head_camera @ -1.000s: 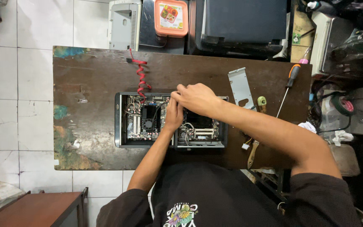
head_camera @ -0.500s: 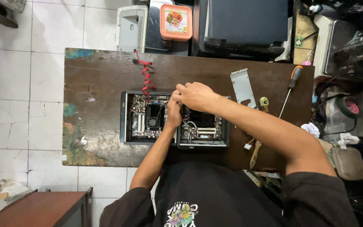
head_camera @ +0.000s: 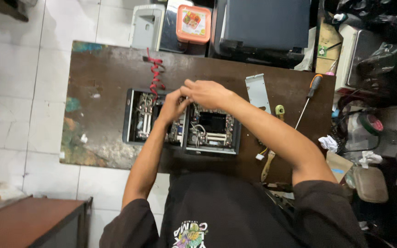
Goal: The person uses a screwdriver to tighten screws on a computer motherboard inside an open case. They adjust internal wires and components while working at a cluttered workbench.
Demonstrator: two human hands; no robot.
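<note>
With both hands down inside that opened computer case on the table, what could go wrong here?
The left hand and right hand meet over the bare circuit boards inside the open case; a slip might bend a part or nick a wire. The red cable trails beside the hands and could snag. The screwdriver and metal bracket lie beside the right forearm and might get knocked.
</note>
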